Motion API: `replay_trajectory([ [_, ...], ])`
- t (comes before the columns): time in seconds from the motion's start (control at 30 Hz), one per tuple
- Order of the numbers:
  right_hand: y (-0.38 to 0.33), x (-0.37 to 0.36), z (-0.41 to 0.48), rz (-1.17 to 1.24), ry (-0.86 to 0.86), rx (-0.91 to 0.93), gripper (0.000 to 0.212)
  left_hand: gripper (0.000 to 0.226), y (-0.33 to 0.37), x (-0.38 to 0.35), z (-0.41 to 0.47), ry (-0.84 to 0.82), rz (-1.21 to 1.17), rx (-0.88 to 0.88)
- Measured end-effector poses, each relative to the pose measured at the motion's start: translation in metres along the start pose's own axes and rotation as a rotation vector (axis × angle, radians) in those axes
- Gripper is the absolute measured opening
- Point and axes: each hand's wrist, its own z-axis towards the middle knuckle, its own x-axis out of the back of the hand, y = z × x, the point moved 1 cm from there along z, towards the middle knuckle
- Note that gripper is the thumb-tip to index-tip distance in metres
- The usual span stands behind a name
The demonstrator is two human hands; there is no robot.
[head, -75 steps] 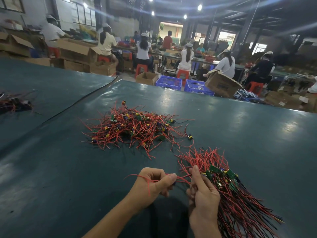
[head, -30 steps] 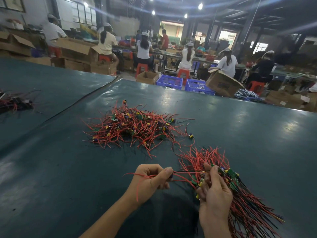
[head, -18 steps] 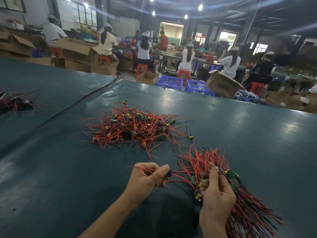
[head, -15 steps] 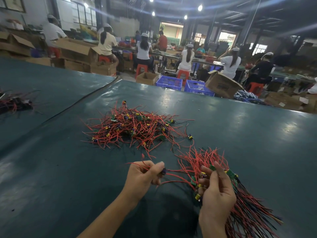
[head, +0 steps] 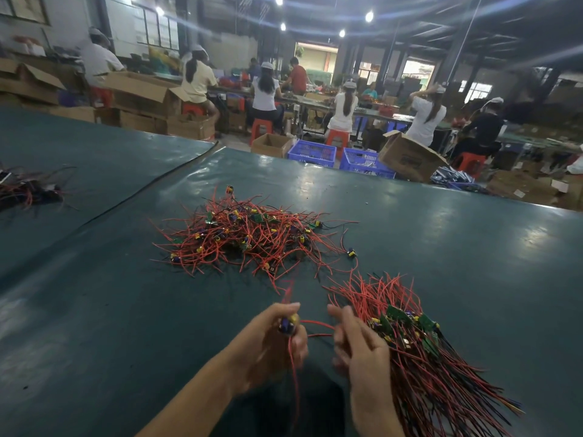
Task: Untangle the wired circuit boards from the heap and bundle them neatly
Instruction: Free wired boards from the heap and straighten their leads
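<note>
A tangled heap of red-wired circuit boards lies on the dark green table ahead of me. To the right lies an aligned bundle of boards with red and black wires fanning toward me. My left hand is closed on one small wired board with a yellow and blue part, its red wires hanging down and running right. My right hand sits against the bundle's left edge, its fingers curled by those red wires; what it grips is hidden behind the fingers.
A smaller clump of wires lies at the far left on a neighbouring table. Beyond the table's far edge stand cardboard boxes, blue crates and several seated people at a workbench.
My left hand has drawn one wired board out and turned it upright, its wires now hanging down. My right hand has dropped from its raised finger pose toward the bundle's edge.
</note>
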Motion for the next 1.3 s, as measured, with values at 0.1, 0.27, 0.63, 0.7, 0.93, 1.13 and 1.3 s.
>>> replay_trajectory([
  [0.1,0.006,-0.016,-0.010,-0.044,-0.169,-0.050,0.044,0.024,-0.007,-0.007,-0.002,-0.053,0.077,0.133],
  [0.27,0.006,-0.021,-0.009,0.044,-0.141,-0.109,0.031,0.036,-0.007,-0.006,0.000,-0.048,0.153,0.255],
  [0.63,0.010,-0.014,-0.002,0.284,0.121,-0.185,0.013,0.026,-0.012,-0.007,-0.001,-0.387,-0.332,0.033],
  [0.7,0.010,-0.015,-0.003,0.271,0.142,-0.167,0.011,0.038,-0.019,-0.009,0.002,-0.306,-0.310,-0.052],
  [0.93,0.006,-0.014,-0.003,0.251,0.220,-0.067,0.013,0.054,-0.029,-0.009,0.012,0.052,0.102,-0.316],
  [1.13,0.007,-0.023,-0.010,0.106,0.127,0.002,0.013,0.025,-0.022,-0.012,0.006,0.171,0.486,-0.504],
  [1.3,0.004,-0.022,-0.009,0.174,0.185,-0.092,0.011,0.030,-0.018,-0.011,0.005,0.200,0.552,-0.500],
])
